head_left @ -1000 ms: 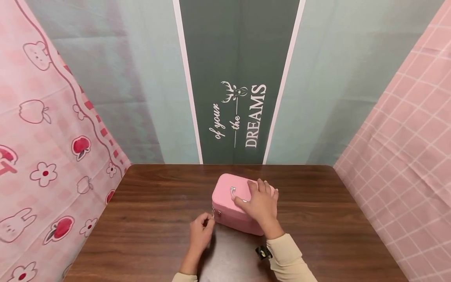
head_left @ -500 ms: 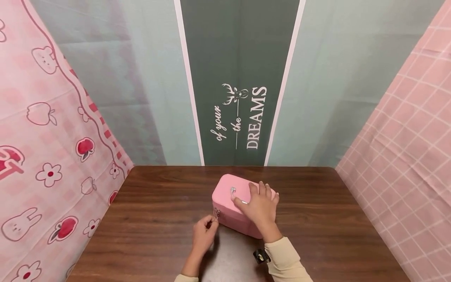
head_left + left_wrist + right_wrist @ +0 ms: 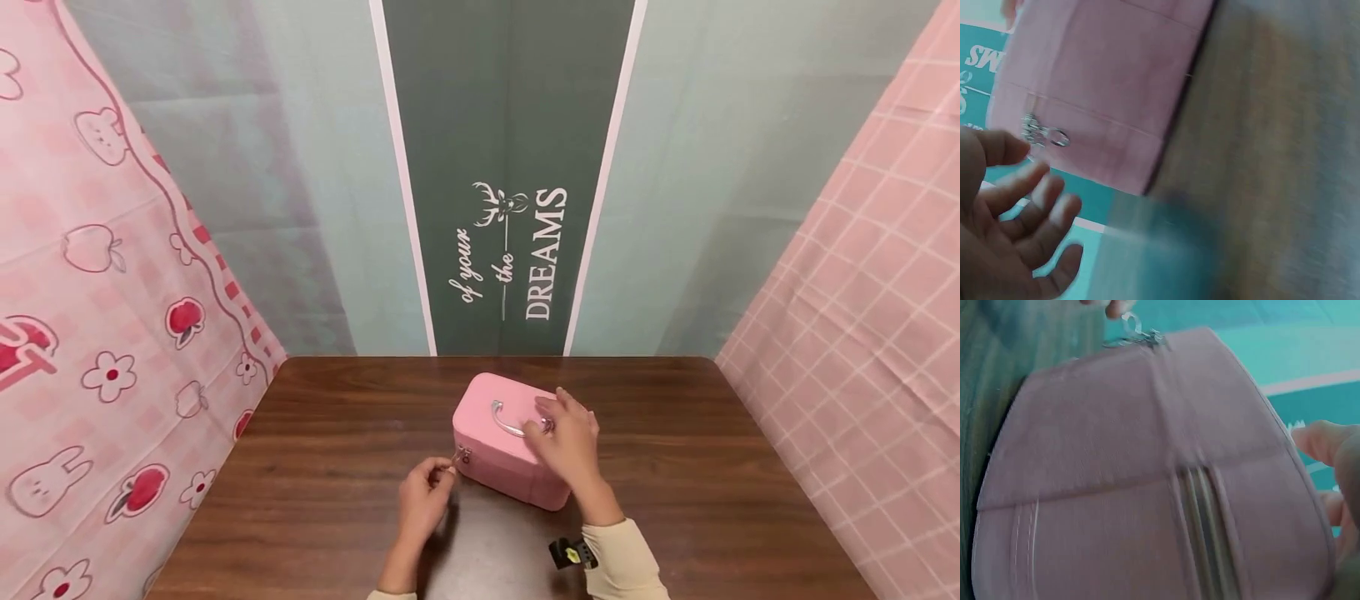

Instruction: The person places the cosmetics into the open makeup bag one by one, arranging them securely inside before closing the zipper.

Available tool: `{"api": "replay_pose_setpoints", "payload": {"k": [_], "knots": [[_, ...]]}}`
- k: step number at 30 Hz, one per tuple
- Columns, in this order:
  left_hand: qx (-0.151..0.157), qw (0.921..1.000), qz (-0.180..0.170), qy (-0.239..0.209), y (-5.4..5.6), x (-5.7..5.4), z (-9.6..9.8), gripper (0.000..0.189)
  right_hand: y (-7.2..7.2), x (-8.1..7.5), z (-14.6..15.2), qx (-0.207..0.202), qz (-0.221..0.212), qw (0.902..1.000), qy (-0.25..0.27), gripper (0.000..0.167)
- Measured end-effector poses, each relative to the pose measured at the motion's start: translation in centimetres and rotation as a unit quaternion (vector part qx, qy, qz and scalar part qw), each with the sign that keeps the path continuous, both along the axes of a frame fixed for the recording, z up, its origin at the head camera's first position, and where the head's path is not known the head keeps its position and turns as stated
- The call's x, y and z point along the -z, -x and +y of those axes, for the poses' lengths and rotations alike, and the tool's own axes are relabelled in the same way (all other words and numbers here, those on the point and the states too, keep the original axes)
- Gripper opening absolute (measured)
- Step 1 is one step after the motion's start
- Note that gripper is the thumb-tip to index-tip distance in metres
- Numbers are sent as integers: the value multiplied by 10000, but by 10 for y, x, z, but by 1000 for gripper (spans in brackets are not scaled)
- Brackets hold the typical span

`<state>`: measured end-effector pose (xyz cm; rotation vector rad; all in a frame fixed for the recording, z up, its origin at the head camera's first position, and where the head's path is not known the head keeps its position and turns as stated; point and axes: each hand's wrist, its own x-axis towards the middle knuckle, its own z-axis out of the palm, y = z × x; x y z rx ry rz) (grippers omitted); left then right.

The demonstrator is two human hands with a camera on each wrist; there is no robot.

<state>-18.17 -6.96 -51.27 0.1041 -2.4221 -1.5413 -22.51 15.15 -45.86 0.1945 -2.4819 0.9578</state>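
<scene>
A pink zippered case (image 3: 498, 479) with a silver curved handle (image 3: 508, 423) on its lid sits on the table. Metal zipper pulls hang at its left front corner, one pull ring (image 3: 1059, 137) dangling loose in the left wrist view. My left hand (image 3: 426, 497) pinches another zipper pull (image 3: 1131, 324) between thumb and forefinger, the other fingers loosely bent. Over the right part of the lid is my right hand (image 3: 572, 442), fingers spread near the handle's right end. A stretch of zipper track (image 3: 1207, 531) shows on the case's side in the right wrist view.
The brown wooden table (image 3: 330, 467) reaches back to a green curtain (image 3: 502, 100) with printed lettering. Pink patterned cloths hang on the left (image 3: 135, 375) and right (image 3: 862, 350). A black wrist camera (image 3: 566, 552) sits by the right sleeve.
My right hand has lifted and shifted slightly right, uncovering more of the handle. My left hand moved slightly right, then back left, staying by the zipper corner.
</scene>
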Motion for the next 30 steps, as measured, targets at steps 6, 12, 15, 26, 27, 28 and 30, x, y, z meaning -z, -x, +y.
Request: {"api": "replay_pose_setpoints", "payload": {"k": [6, 12, 15, 26, 27, 28, 30], "knots": [[-666, 9967, 157, -435, 6, -14, 4, 18, 3, 10, 29, 127, 1004, 9864, 1293, 22], [-772, 9905, 528, -1006, 14, -20, 17, 29, 4, 22, 43, 453, 109, 9746, 2190, 23], [-892, 9880, 630, -1090, 18, -20, 25, 32, 4, 27, 46, 491, -378, 9648, 2557, 25], [-726, 9781, 1066, -1631, 28, -19, 44, 25, 10, 44, 59, -367, -1727, 9150, 3627, 33], [-661, 9760, 1143, -1734, 27, -23, 44, 24, 10, 45, 60, -447, -1760, 9116, 3688, 33], [-616, 9740, 1197, -1824, 25, -27, 44, 23, 11, 45, 60, -492, -1762, 9101, 3718, 33], [-597, 9737, 1202, -1842, 21, -36, 43, 23, 12, 45, 59, -545, -1772, 9092, 3727, 34]]}}
